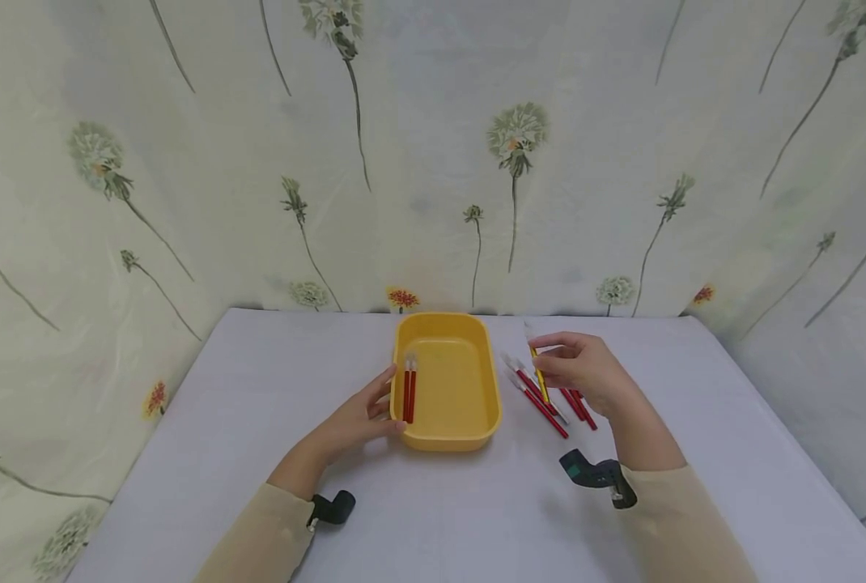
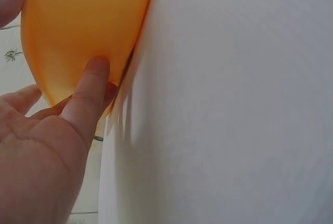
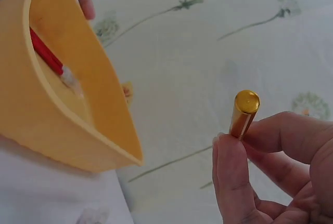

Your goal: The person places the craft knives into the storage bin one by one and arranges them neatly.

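My left hand (image 1: 363, 411) grips the left side of a yellow tray (image 1: 451, 444), thumb over the rim near its front corner. In the left wrist view its fingers (image 2: 88, 96) press on the tray's outer wall. Two slim red pen-like sticks (image 1: 409, 397) with pale tips lie inside along the left wall. Right of the tray, my right hand (image 1: 582, 368) pinches a slim yellow pen-like stick (image 1: 540, 376), pale tip upward, between thumb and fingers. Its shiny gold end (image 3: 247, 101) faces the camera in the right wrist view.
Beneath and beside my right hand, several red sticks (image 1: 545, 411) with pale tips lie in a loose pile on the white table (image 1: 433, 518). A flower-patterned cloth (image 1: 433, 162) stands behind the table's back edge.
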The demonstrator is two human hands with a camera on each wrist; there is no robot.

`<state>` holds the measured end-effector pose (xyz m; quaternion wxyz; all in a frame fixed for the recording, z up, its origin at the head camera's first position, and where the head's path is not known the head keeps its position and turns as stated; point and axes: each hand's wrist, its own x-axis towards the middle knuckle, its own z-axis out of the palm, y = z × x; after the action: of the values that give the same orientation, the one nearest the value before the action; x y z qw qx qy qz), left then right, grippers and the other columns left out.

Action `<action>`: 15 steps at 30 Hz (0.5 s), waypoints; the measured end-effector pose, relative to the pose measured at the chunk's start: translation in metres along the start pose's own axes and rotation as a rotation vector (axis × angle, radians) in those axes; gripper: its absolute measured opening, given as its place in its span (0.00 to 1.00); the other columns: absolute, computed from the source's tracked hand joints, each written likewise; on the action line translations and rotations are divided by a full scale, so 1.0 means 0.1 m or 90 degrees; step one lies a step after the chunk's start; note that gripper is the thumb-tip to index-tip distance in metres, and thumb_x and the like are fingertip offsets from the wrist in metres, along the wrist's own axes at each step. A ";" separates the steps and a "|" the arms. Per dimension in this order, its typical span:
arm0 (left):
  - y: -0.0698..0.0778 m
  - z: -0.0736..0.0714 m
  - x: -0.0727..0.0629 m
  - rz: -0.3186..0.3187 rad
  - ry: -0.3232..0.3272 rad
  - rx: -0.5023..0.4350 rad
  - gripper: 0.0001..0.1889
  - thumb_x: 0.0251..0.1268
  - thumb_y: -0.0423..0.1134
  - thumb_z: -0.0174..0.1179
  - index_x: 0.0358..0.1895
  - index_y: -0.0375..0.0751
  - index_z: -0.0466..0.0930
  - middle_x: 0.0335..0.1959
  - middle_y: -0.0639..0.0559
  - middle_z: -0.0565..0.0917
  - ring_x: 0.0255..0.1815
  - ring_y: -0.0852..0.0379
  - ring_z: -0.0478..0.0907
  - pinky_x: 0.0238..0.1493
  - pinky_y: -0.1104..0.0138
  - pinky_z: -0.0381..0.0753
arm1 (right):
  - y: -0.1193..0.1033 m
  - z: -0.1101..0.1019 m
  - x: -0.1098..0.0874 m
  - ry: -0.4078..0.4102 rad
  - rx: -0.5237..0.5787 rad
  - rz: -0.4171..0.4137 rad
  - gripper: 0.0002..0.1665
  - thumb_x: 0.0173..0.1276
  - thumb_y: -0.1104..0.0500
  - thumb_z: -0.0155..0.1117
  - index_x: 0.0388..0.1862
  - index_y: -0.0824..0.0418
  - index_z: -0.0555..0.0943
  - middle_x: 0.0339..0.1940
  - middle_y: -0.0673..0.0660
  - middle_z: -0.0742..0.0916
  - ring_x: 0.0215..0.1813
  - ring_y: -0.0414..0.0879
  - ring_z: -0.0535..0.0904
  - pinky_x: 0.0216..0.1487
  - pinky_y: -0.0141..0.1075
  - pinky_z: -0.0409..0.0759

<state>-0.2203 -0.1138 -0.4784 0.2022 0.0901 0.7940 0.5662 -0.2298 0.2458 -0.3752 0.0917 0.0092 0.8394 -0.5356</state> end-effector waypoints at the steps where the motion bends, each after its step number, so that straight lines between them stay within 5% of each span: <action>1: 0.00 0.00 0.00 0.003 0.000 0.002 0.52 0.56 0.51 0.74 0.80 0.68 0.49 0.78 0.51 0.60 0.77 0.47 0.61 0.70 0.48 0.67 | -0.02 0.03 0.01 -0.004 0.003 -0.003 0.23 0.71 0.59 0.67 0.63 0.63 0.78 0.55 0.67 0.83 0.51 0.58 0.84 0.49 0.37 0.85; 15: 0.00 0.00 0.00 0.005 0.002 -0.001 0.52 0.55 0.52 0.75 0.80 0.69 0.50 0.78 0.51 0.60 0.76 0.47 0.62 0.71 0.48 0.66 | -0.15 0.54 0.22 -0.041 0.077 0.010 0.22 0.69 0.65 0.67 0.61 0.67 0.79 0.52 0.67 0.84 0.46 0.55 0.86 0.48 0.40 0.86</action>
<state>-0.2201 -0.1144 -0.4787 0.1992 0.0923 0.7936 0.5675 -0.2454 0.1886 -0.3872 0.1223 0.0039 0.8019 -0.5849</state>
